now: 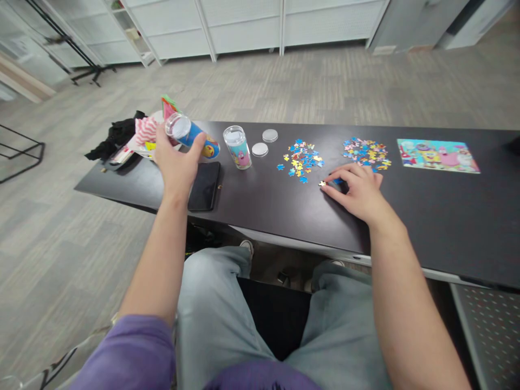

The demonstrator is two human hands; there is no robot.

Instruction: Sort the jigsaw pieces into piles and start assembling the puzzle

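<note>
My left hand [179, 157] is wrapped round a clear jar with a blue printed band [190, 135], tilted above the table's left part. Upright to its right stands a second clear jar [238, 147] with a pink and blue print. Two round silver lids [260, 149] lie beside it. With thumb and fingertips my right hand [357, 189] pinches a small pale puzzle piece [322, 183] at the tabletop. Two loose heaps of puzzle pieces, one in the middle [303, 158] and one farther right [368, 153], lie behind that hand. A colourful cartoon picture sheet [439, 155] lies flat at the right.
The dark table [260, 200] runs across the view. A black phone [204, 187] lies near its front edge, below my left hand. Black cloth [117, 135] and a red-striped item [145, 131] are piled at the left end. White cabinets [244, 27] stand beyond the floor.
</note>
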